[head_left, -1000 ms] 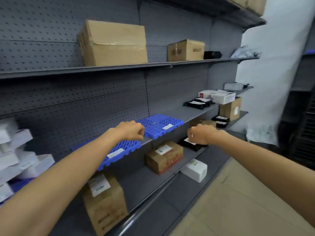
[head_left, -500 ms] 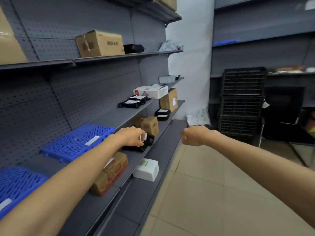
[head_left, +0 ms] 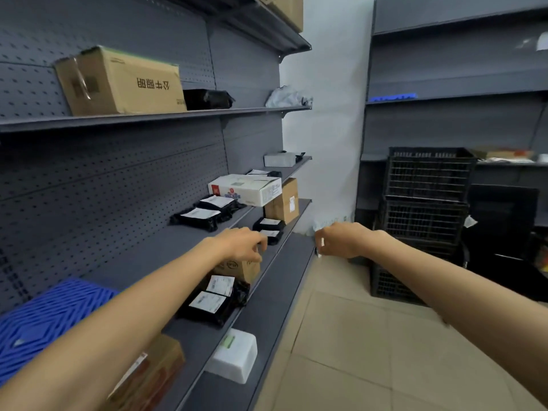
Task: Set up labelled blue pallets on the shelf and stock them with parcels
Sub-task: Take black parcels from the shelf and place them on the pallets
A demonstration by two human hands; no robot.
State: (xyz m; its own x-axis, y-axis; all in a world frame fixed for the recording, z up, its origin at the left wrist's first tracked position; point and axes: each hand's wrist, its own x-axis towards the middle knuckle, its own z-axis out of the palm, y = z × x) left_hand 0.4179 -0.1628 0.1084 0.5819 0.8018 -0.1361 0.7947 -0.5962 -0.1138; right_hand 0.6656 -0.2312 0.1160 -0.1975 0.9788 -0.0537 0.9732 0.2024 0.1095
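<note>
At lower left a blue pallet (head_left: 44, 321) lies on the shelf (head_left: 160, 250), black parcels (head_left: 210, 307) and a brown box (head_left: 241, 269) sit just below the curled left hand (head_left: 240, 244), its grip unclear, while the right hand (head_left: 341, 240) pinches a white slip (head_left: 322, 242).

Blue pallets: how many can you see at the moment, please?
2. The near blue pallet lies on the left shelving, partly behind the left arm; the far blue pallet shows edge-on on the right unit's shelf. Others may be hidden.
</note>
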